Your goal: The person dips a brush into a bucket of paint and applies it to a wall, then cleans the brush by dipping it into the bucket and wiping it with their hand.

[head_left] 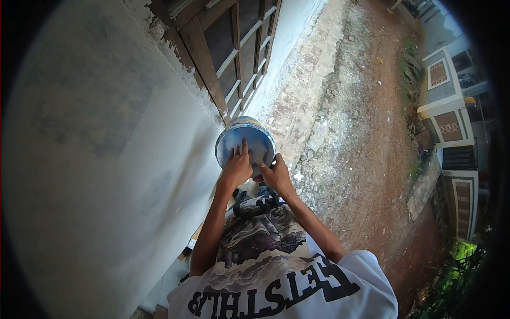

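A blue plastic bucket (265, 139), its outer rim smeared with white and yellow, is tilted so its mouth faces me. Whitish material (258, 152) lies inside. My left hand (237, 164) reaches in over the near edge, fingers apart and pointing into the bucket; I see nothing held in it. On the right side of the rim, my right hand (276, 175) grips the bucket, the thumb at the near edge and the fingers along the outside.
A patchy whitish wall (159, 143) rises close on my left. Beyond the bucket is a brown wooden window frame (204, 50) with crumbled plaster along its edge. Rough ground (366, 159) stretches to the right, with a low wall (446, 125) farther off.
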A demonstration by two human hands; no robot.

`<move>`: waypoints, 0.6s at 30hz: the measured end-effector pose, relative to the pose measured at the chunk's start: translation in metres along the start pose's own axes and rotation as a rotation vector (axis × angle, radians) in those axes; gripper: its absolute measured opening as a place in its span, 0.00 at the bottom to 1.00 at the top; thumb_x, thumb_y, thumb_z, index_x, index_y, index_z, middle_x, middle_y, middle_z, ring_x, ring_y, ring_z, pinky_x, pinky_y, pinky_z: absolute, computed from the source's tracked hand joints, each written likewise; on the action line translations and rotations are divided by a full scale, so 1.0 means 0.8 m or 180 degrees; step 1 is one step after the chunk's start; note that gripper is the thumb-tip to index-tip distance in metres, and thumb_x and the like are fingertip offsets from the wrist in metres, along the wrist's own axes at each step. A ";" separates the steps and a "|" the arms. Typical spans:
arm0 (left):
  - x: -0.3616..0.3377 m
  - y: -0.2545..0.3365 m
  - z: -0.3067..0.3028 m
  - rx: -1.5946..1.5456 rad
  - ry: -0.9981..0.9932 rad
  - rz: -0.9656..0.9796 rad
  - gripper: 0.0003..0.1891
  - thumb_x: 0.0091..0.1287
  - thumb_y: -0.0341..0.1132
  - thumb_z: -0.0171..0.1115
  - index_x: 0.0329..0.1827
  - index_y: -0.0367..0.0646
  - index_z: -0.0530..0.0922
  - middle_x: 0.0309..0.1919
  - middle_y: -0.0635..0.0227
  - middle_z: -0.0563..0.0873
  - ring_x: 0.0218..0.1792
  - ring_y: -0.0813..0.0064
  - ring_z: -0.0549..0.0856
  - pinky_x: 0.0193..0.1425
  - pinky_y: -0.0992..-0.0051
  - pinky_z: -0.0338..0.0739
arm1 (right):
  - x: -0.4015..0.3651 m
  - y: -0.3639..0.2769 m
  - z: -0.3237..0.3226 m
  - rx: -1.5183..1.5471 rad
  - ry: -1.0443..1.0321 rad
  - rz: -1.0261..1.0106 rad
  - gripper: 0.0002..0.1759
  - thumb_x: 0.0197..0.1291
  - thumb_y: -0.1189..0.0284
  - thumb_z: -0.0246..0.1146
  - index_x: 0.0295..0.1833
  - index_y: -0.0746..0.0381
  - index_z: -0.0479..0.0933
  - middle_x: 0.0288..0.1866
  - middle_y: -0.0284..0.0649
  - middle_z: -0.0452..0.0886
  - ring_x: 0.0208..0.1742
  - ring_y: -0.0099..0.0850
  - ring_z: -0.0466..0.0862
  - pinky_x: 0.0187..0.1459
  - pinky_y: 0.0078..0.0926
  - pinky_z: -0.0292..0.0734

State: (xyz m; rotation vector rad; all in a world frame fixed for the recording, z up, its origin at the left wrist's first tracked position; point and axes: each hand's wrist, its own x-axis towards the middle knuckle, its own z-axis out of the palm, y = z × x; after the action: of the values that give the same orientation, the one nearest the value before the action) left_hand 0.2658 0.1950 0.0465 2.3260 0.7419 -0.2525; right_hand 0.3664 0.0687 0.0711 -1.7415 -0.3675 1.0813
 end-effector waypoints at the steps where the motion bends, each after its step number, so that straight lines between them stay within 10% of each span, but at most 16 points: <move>1: -0.001 -0.001 0.000 -0.0162 0.0041 -0.0071 0.35 0.64 0.29 0.49 0.75 0.30 0.51 0.74 0.43 0.57 0.74 0.48 0.58 0.79 0.57 0.49 | -0.002 -0.004 0.000 -0.0028 -0.0039 0.0044 0.22 0.63 0.74 0.59 0.54 0.77 0.59 0.39 0.60 0.82 0.32 0.43 0.89 0.30 0.30 0.84; 7: -0.001 -0.003 -0.001 0.0175 0.0039 -0.0076 0.39 0.62 0.29 0.48 0.74 0.22 0.43 0.64 0.28 0.67 0.70 0.43 0.65 0.79 0.59 0.50 | 0.001 0.004 -0.002 -0.0030 -0.0070 -0.0048 0.22 0.63 0.74 0.58 0.54 0.77 0.59 0.38 0.59 0.82 0.32 0.43 0.89 0.30 0.31 0.84; 18: -0.004 0.009 -0.019 0.0355 0.0250 0.0118 0.40 0.62 0.26 0.50 0.76 0.28 0.42 0.67 0.37 0.67 0.73 0.47 0.62 0.78 0.56 0.50 | -0.001 0.002 0.000 -0.0181 -0.0044 -0.0085 0.20 0.64 0.76 0.58 0.54 0.77 0.60 0.37 0.60 0.82 0.33 0.43 0.89 0.30 0.31 0.85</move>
State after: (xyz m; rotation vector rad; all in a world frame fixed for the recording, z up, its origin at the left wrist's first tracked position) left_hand 0.2668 0.1989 0.0630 2.4648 0.7391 -0.1914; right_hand 0.3655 0.0674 0.0703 -1.7752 -0.4327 1.0736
